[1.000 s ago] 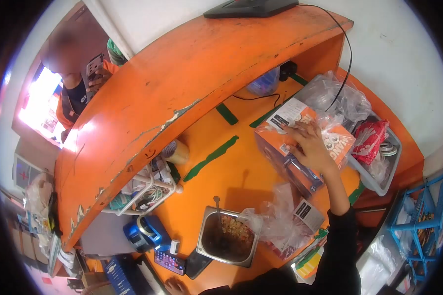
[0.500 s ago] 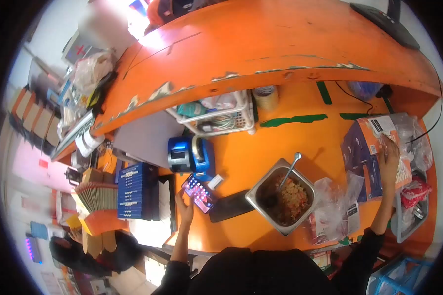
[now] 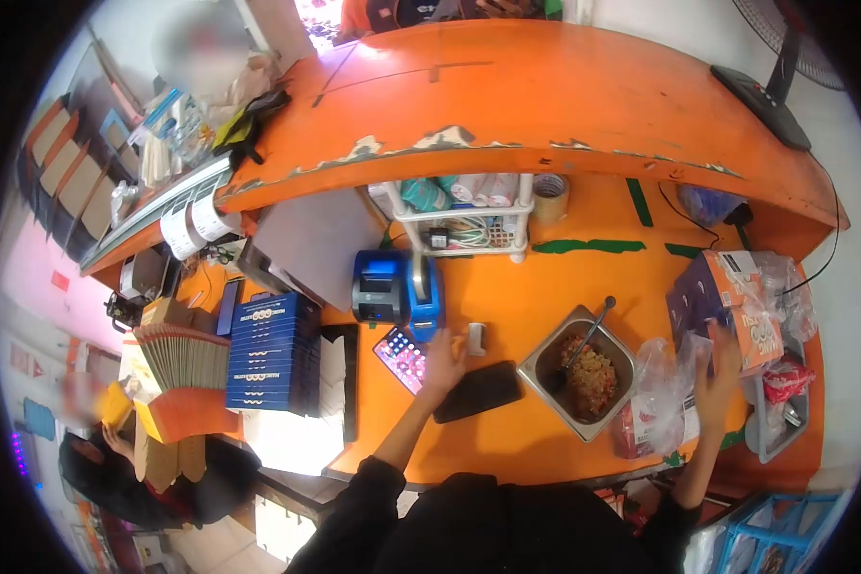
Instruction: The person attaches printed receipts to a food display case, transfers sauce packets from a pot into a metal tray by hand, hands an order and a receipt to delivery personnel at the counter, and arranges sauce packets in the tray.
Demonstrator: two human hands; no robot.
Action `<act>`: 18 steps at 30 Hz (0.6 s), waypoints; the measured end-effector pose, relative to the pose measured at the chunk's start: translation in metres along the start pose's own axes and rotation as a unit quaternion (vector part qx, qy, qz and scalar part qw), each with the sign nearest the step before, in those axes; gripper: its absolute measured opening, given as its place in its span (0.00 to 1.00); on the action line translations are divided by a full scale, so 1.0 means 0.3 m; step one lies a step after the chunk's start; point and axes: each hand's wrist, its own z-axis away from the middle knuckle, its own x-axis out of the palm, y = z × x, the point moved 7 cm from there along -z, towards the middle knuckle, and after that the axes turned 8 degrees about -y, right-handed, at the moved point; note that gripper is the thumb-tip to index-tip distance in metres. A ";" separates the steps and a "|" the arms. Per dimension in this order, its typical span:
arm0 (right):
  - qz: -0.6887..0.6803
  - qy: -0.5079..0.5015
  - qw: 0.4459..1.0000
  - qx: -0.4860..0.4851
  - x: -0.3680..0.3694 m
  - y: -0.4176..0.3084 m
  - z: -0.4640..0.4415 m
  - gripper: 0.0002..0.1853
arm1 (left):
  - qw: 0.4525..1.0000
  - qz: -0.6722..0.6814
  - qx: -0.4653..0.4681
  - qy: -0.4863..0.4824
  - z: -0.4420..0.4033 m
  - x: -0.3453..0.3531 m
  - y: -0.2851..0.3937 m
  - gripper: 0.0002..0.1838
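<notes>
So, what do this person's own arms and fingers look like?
The left hand and right hand are ordinary human ones, ungloved, with no rings clearly visible on the fingers. The left sleeve and right sleeve look black, leaving the forearms partly bare; blur hides finer detail.

Beyond the silver pan (image 3: 605, 332), green tape (image 3: 588, 247) stripes the orange counter (image 3: 493, 297). The pan's food (image 3: 591, 376) is red-flecked brown. Left of the pan, a phone (image 3: 400, 359) shows pink and purple, a device (image 3: 381, 297) blue and black; right of it, a carton (image 3: 696, 298) is orange, purple and white.
</notes>
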 end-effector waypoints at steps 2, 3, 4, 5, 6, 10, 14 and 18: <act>0.001 -0.060 0.998 -0.011 0.029 -0.100 0.027 0.18 | 0.996 -0.028 0.082 0.035 -0.072 0.001 0.065 0.16; -0.001 -0.062 0.998 -0.019 0.036 -0.144 0.040 0.18 | 0.983 -0.058 0.162 0.064 -0.084 -0.004 0.112 0.15; -0.026 -0.099 0.995 -0.006 0.062 -0.173 0.051 0.18 | 0.983 -0.059 0.156 0.071 -0.095 0.011 0.083 0.15; -0.051 -0.136 0.989 0.006 0.089 -0.195 0.062 0.18 | 0.991 -0.064 0.106 -0.059 -0.131 0.085 0.027 0.15; -0.038 -0.136 0.990 -0.007 0.105 -0.219 0.075 0.18 | 0.979 -0.068 0.055 -0.187 -0.147 0.160 -0.028 0.15; -0.068 -0.148 0.987 0.002 0.142 -0.318 0.107 0.18 | 0.980 -0.091 0.092 -0.149 -0.082 0.058 0.075 0.13; -0.208 -0.157 0.964 0.049 0.239 -0.424 0.149 0.18 | 0.993 0.063 0.082 -0.059 0.003 -0.119 0.165 0.11; -0.394 -0.205 0.896 0.004 0.456 -0.626 0.178 0.24 | 0.936 0.348 0.014 -0.046 0.124 -0.233 0.245 0.12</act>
